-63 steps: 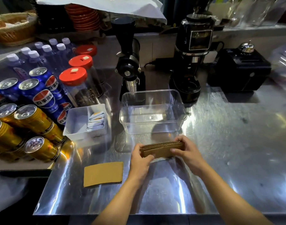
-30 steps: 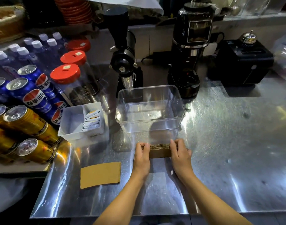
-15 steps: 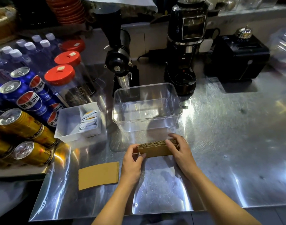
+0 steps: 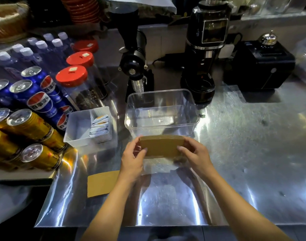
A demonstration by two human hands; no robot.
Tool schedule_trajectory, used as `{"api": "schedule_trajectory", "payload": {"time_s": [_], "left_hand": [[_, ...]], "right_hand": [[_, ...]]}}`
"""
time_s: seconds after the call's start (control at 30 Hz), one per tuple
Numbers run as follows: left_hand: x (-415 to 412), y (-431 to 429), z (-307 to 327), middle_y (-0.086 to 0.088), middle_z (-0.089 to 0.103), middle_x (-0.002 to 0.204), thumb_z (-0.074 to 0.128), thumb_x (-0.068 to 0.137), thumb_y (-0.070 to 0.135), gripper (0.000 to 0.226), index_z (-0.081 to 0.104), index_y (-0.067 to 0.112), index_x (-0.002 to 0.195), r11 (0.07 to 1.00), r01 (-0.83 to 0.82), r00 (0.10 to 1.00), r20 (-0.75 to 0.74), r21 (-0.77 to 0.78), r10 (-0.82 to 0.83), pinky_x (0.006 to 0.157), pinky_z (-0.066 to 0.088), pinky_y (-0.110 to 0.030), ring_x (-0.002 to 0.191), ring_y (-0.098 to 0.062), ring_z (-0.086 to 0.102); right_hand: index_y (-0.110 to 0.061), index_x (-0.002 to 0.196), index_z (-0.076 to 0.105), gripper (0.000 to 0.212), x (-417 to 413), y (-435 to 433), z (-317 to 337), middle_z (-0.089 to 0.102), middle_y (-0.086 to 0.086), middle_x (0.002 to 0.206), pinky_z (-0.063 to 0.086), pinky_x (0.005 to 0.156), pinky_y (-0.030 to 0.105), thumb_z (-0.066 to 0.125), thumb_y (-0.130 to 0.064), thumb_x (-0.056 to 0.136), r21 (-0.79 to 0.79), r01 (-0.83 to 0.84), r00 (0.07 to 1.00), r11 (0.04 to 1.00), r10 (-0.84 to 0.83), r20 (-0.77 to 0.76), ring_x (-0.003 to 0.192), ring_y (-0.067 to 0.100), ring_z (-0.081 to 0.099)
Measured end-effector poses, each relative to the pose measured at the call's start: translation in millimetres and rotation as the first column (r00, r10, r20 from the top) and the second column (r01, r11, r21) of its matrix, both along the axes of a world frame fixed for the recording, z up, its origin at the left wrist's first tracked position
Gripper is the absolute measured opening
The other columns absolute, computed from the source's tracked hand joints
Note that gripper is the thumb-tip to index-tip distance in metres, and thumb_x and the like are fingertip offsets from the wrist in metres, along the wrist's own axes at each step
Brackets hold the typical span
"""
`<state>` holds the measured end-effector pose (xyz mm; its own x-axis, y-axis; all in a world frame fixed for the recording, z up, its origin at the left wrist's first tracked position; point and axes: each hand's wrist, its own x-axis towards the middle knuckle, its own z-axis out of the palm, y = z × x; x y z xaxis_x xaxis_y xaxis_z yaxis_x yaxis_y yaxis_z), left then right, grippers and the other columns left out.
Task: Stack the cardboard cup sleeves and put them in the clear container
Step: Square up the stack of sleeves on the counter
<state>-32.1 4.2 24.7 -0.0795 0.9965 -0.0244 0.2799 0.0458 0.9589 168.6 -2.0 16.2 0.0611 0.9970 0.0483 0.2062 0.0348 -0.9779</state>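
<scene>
A stack of brown cardboard cup sleeves (image 4: 161, 146) is held upright on its long edge, lifted off the steel counter, just in front of the clear container (image 4: 194, 108). My left hand (image 4: 132, 160) grips the stack's left end and my right hand (image 4: 195, 156) grips its right end. The clear rectangular container holds nothing and stands open-topped behind the stack. One single flat sleeve (image 4: 102, 183) lies on the counter to the left of my left forearm, apart from the stack.
A small white tray (image 4: 75, 129) with sachets stands left of the container. Blue and gold cans (image 4: 32, 119) and red-lidded jars (image 4: 74, 80) crowd the left. Two black coffee grinders (image 4: 203, 54) and a black box (image 4: 260, 66) stand behind. The counter's front edge (image 4: 131, 225) is near.
The stack went from lying low on the counter between my hands to being raised and tipped upright, its broad face toward me, closer to the container's front wall.
</scene>
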Motion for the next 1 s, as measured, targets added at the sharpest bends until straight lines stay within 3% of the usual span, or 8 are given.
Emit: {"api": "schedule_trajectory", "payload": {"time_s": [0.13, 0.27, 0.4, 0.47, 0.57, 0.77, 0.9, 1.0], "left_hand": [[-43.8, 0.8, 25.1, -0.008, 0.057, 0.116, 0.057, 0.086, 0.002, 0.044, 0.052, 0.012, 0.128, 0.997, -0.073, 0.996, -0.055, -0.011, 0.072, 0.094, 0.044, -0.030, 0.104, -0.019, 0.054], [-95.2, -11.9, 32.6, -0.005, 0.062, 0.097, 0.055, 0.085, -0.004, 0.037, 0.056, 0.004, 0.121, 0.984, -0.091, 0.995, -0.055, -0.154, 0.083, 0.065, 0.045, -0.004, 0.083, -0.012, 0.056], [-137.7, -30.7, 22.0, -0.006, 0.063, 0.079, 0.054, 0.084, -0.005, 0.024, 0.065, 0.003, 0.104, 0.928, -0.133, 0.991, -0.017, -0.348, 0.136, 0.058, 0.042, -0.015, 0.068, -0.011, 0.053], [-151.6, -38.5, 11.8, -0.004, 0.065, 0.080, 0.056, 0.085, 0.000, 0.025, 0.065, 0.000, 0.109, 0.885, -0.172, 0.985, -0.056, -0.432, 0.164, 0.064, 0.045, -0.020, 0.073, -0.014, 0.057], [-157.1, -46.1, 1.6, -0.007, 0.066, 0.087, 0.058, 0.085, 0.003, 0.029, 0.062, 0.000, 0.114, 0.842, -0.185, 0.982, -0.064, -0.507, 0.177, 0.064, 0.049, -0.021, 0.079, -0.018, 0.060], [-156.5, -49.2, -11.1, -0.010, 0.057, 0.116, 0.071, 0.077, 0.019, 0.048, 0.052, 0.006, 0.120, 0.804, -0.226, 0.974, -0.148, -0.550, 0.172, 0.087, 0.046, -0.036, 0.106, -0.026, 0.056], [-156.7, -44.2, -15.3, -0.004, 0.060, 0.112, 0.079, 0.068, 0.028, 0.054, 0.054, 0.009, 0.113, 0.738, -0.113, 0.993, -0.063, -0.665, 0.096, 0.084, 0.051, -0.035, 0.104, -0.021, 0.058], [-148.5, -44.1, -16.3, -0.009, 0.072, 0.094, 0.080, 0.066, 0.023, 0.032, 0.067, 0.008, 0.092, 0.737, -0.086, 0.996, -0.038, -0.670, 0.082, 0.074, 0.055, -0.029, 0.086, -0.020, 0.068]], "right_hand": [[-0.007, 0.108, 0.063, 0.026, -40.9, 7.4, 13.2, 0.062, 0.004, 0.075, 0.046, 0.054, 0.015, 0.062, -0.002, 0.082, -0.056, -0.130, 0.989, 0.990, 0.125, -0.073, 0.062, 0.007, 0.055], [-0.003, 0.112, 0.059, 0.030, -90.1, 4.5, 21.5, 0.055, 0.009, 0.069, 0.044, 0.041, 0.018, 0.061, 0.000, 0.082, -0.147, -0.237, 0.964, 0.960, 0.214, -0.156, 0.053, 0.012, 0.053], [0.001, 0.120, 0.051, 0.038, -129.8, -3.6, 20.6, 0.056, 0.014, 0.070, 0.042, 0.038, 0.022, 0.059, 0.002, 0.083, -0.307, -0.336, 0.938, 0.891, 0.285, -0.200, 0.050, 0.013, 0.052], [0.000, 0.121, 0.051, 0.038, -139.4, -7.8, 17.2, 0.058, 0.020, 0.078, 0.044, 0.041, 0.029, 0.060, -0.002, 0.084, -0.364, -0.364, 0.931, 0.857, 0.323, -0.171, 0.054, 0.023, 0.052], [-0.002, 0.121, 0.050, 0.038, -144.4, -12.2, 9.3, 0.061, 0.023, 0.087, 0.045, 0.034, 0.027, 0.061, -0.008, 0.084, -0.438, -0.356, 0.932, 0.825, 0.346, -0.107, 0.043, 0.015, 0.055], [-0.007, 0.110, 0.051, 0.043, -146.4, -16.9, -4.5, 0.064, 0.020, 0.098, 0.045, 0.053, 0.031, 0.070, -0.023, 0.076, -0.533, -0.241, 0.947, 0.811, 0.317, 0.055, 0.069, 0.024, 0.056], [-0.005, 0.091, 0.054, 0.040, -151.3, -15.0, -3.5, 0.059, 0.013, 0.085, 0.037, 0.051, 0.027, 0.075, -0.031, 0.070, -0.573, -0.158, 0.961, 0.804, 0.259, 0.097, 0.068, 0.022, 0.052], [-0.005, 0.077, 0.051, 0.032, -151.9, -12.8, 0.6, 0.050, 0.011, 0.070, 0.036, 0.045, 0.024, 0.077, -0.021, 0.068, -0.588, -0.179, 0.959, 0.788, 0.272, 0.072, 0.056, 0.019, 0.046]]}}
